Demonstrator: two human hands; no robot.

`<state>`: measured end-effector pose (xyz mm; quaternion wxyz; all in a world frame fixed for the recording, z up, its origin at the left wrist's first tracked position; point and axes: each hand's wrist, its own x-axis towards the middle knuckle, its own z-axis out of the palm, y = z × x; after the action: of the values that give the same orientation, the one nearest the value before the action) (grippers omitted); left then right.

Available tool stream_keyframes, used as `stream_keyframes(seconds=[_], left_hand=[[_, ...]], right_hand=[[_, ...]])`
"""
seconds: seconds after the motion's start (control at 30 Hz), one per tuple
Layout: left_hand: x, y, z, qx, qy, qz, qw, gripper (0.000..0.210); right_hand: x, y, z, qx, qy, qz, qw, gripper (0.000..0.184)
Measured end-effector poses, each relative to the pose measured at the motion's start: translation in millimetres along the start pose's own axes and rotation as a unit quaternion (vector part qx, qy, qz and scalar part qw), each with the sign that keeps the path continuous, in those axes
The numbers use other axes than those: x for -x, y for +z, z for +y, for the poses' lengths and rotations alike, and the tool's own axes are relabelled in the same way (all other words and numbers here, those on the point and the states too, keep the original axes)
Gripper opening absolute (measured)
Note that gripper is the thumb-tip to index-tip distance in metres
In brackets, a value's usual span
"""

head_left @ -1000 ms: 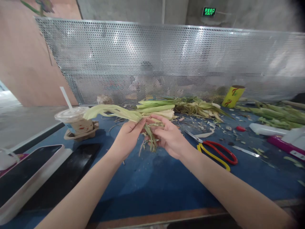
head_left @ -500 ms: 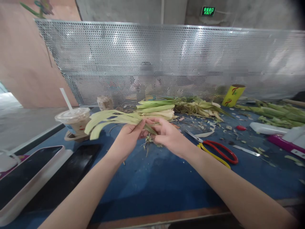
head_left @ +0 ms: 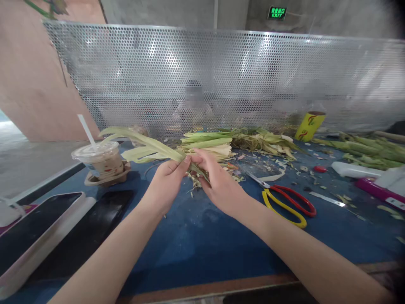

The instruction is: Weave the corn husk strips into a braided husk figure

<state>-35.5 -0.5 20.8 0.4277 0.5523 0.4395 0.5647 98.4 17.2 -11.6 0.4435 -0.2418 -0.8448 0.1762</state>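
Note:
A fan of pale green corn husk strips (head_left: 148, 145) spreads leftward from my two hands, over the table and in front of the drink cup. My left hand (head_left: 167, 181) is closed around the gathered part, thumb pressed on top. At the narrow, darker stem end, the curled fingers of my right hand (head_left: 217, 179) grip the same husks; part of that end is hidden by the fingers. Beneath both hands lie pale stringy scraps (head_left: 194, 185) on the blue tabletop. Just beyond, a stack of flat green husks (head_left: 207, 141) rests on the table.
Scissors (head_left: 284, 202) with red and yellow handles and a thin blade (head_left: 327, 199) lie right. A drink cup (head_left: 99, 160) in a cardboard holder and phones (head_left: 41, 223) stand left. Farther back are more husks (head_left: 265, 143), a yellow can (head_left: 310, 126) and a perforated metal screen (head_left: 142, 71).
The husk fan has turned in my hands, its free ends swinging up and away toward the cup. My right fingers have shifted along the stem end, and the scissors' yellow handle shows more.

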Motion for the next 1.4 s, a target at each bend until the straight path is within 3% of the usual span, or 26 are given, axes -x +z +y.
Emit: stream_keyframes(seconds=[0.1, 0.23, 0.47, 0.63, 0.77, 0.83, 0.93, 1.0, 1.1, 1.27, 1.4], left_hand=[[1.5, 0.4, 5.0, 0.066, -0.035, 0.010, 0.997, 0.029], [3.1, 0.5, 9.4, 0.114, -0.058, 0.000, 0.992, 0.017], [6.1, 0.0, 11.0, 0.145, -0.078, -0.023, 0.986, 0.016], [5.0, -1.1, 8.3, 0.129, -0.063, -0.025, 0.989, 0.020], [1.8, -2.0, 0.8, 0.107, 0.003, -0.008, 0.994, 0.022], [1.0, -0.9, -2.4, 0.086, 0.053, 0.004, 0.995, 0.022], [0.9, 2.2, -5.5, 0.057, 0.095, 0.008, 0.994, 0.024], [0.8, 4.0, -6.8, 0.038, 0.098, 0.000, 0.994, 0.025], [0.5, 5.1, -8.4, 0.002, 0.106, -0.012, 0.994, 0.026], [0.7, 5.4, -9.8, -0.065, 0.110, 0.004, 0.992, 0.027], [2.2, 6.4, -12.1, -0.079, 0.122, 0.004, 0.989, 0.027]], right_hand=[[1.2, 1.9, 5.0, 0.131, -0.065, 0.014, 0.989, 0.059], [-0.3, 3.9, 8.8, 0.254, -0.113, 0.039, 0.960, 0.049], [-1.4, 5.8, -3.5, 0.219, -0.029, 0.096, 0.971, 0.024], [0.7, -0.1, -8.7, 0.045, 0.020, 0.071, 0.996, 0.004], [-2.5, -1.8, -11.1, -0.058, 0.054, 0.131, 0.988, 0.009], [-5.5, -2.3, -13.9, -0.167, 0.132, 0.150, 0.965, 0.016], [-8.9, -5.1, -16.1, -0.359, 0.233, 0.107, 0.897, 0.021], [-9.8, -8.5, -14.3, -0.449, 0.255, 0.082, 0.852, 0.020], [-9.3, -14.3, -7.3, -0.486, 0.270, 0.070, 0.828, 0.015], [-8.3, -20.2, 1.8, -0.472, 0.280, 0.046, 0.835, 0.020], [-9.5, -18.4, 2.3, -0.491, 0.272, 0.050, 0.826, 0.011]])
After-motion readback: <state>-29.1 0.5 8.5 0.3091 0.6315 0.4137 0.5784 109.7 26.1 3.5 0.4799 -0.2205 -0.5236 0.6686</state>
